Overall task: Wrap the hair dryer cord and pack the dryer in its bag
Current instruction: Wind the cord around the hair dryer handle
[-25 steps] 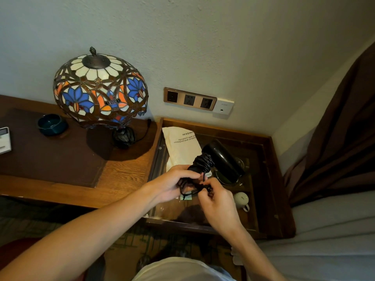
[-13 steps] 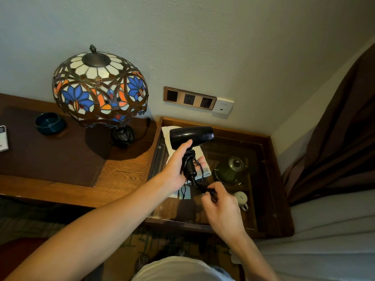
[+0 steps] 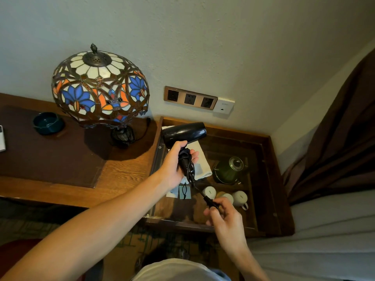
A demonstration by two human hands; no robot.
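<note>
My left hand (image 3: 175, 163) grips the handle of the black hair dryer (image 3: 183, 133), held upright above the glass-topped side table with its barrel pointing right. Black cord (image 3: 187, 162) is wound around the handle. A short free end runs down and right to the plug (image 3: 210, 200), which my right hand (image 3: 224, 219) pinches. The white bag (image 3: 199, 163) lies flat on the glass behind the dryer, partly hidden by it and by my left hand.
A stained-glass lamp (image 3: 100, 88) and a dark bowl (image 3: 48, 122) stand on the wooden desk (image 3: 121, 169) at left. Under the glass are a green kettle (image 3: 230, 169) and white cups (image 3: 239, 197). Wall sockets (image 3: 190, 97) sit above. A bed (image 3: 324, 230) lies at right.
My left hand turned the dryer upright and raised it toward the wall. My right hand moved away down and right, drawing out the plug end of the cord.
</note>
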